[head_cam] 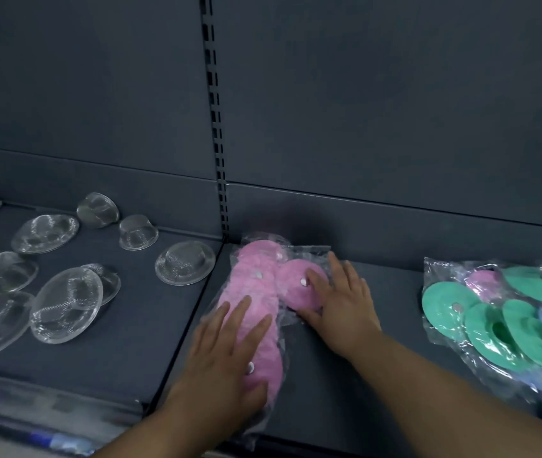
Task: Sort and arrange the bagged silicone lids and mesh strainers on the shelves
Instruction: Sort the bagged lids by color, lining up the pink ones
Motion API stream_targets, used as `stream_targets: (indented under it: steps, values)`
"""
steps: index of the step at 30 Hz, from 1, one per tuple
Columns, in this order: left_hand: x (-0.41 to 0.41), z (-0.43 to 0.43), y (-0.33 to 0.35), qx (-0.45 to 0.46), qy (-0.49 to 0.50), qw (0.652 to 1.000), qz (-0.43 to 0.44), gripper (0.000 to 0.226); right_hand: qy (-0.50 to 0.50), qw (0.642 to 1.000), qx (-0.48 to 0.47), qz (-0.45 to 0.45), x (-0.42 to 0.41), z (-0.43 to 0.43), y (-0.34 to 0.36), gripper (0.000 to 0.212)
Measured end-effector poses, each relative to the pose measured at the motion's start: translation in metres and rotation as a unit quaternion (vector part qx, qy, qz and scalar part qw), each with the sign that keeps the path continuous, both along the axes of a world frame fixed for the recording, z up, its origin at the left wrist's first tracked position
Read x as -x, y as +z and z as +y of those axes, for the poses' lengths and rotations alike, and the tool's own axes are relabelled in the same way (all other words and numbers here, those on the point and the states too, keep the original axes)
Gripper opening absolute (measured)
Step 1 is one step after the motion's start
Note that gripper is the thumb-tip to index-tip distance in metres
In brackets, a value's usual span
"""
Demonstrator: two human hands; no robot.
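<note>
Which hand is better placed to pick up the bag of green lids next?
Right, probably. The right hand lies nearer the bag of green lids, with only bare shelf between them. The left hand rests flat on the long pink bag and would have to cross over.

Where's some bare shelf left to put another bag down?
The right shelf is bare between the right hand and the green lids. Strainers crowd the left shelf; the left hand rests on the pink lids.
</note>
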State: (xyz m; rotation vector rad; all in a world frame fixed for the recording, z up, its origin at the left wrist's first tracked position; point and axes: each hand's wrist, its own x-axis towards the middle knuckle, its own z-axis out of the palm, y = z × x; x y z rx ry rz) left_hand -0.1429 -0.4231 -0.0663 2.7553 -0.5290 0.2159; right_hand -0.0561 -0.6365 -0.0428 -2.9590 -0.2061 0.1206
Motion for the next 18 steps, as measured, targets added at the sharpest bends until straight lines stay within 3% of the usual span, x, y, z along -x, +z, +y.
stream_targets:
  steps: [4,11,14,18]
  values:
    - [-0.005,0.001,-0.009,-0.032,0.014,0.999,0.024,0.073,0.027,0.999,0.018,0.028,-0.007,0.0,-0.008,0.064]
    - [-0.006,0.002,-0.022,-0.002,0.027,0.999,0.034,0.075,-0.078,0.994,0.074,0.026,-0.005,-0.009,-0.006,0.067]
    - [-0.006,0.003,-0.024,-0.009,0.023,0.999,0.035,0.075,-0.03,0.999,0.021,-0.006,-0.005,-0.005,-0.007,0.062]
    - [-0.007,0.003,-0.027,-0.003,0.016,1.0,0.022,0.075,0.027,0.999,-0.007,0.021,-0.01,0.002,-0.015,0.053]
